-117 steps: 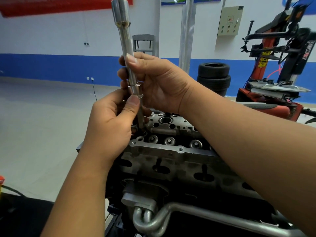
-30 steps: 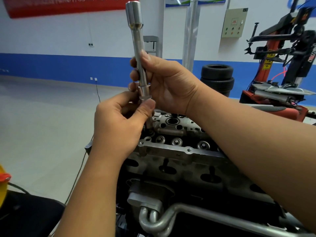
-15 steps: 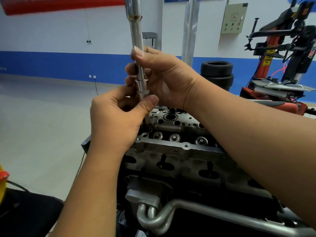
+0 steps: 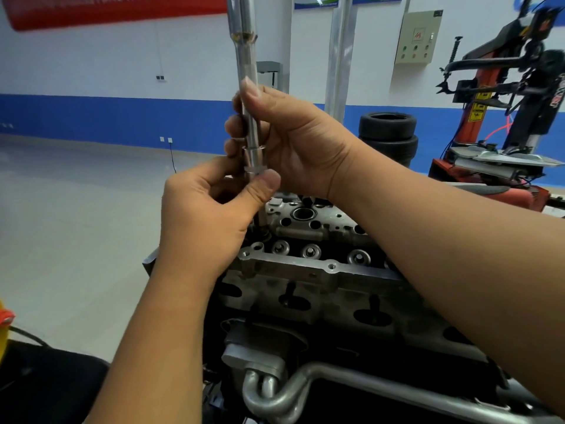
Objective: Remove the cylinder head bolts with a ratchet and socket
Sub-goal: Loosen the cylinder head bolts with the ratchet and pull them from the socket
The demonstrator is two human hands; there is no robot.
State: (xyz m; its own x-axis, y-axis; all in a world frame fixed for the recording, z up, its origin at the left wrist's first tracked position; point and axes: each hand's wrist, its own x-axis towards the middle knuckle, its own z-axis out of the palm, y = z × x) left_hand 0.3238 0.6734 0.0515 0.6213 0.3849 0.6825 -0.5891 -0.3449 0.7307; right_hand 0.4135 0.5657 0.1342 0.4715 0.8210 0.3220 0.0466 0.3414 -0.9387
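Higher now, extension bar (upright) gripped by right hand, pinched below by left hand.

Right hand gripping upright extension bar, left hand pinching its base, over cylinder head

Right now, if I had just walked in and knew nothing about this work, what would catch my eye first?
First, the long shiny extension bar standing almost upright at centre, gripped by the right hand higher up and the left hand at its lower end. Below them sits the grey cylinder head. Far right, a red and black tyre machine stands beside stacked tyres.
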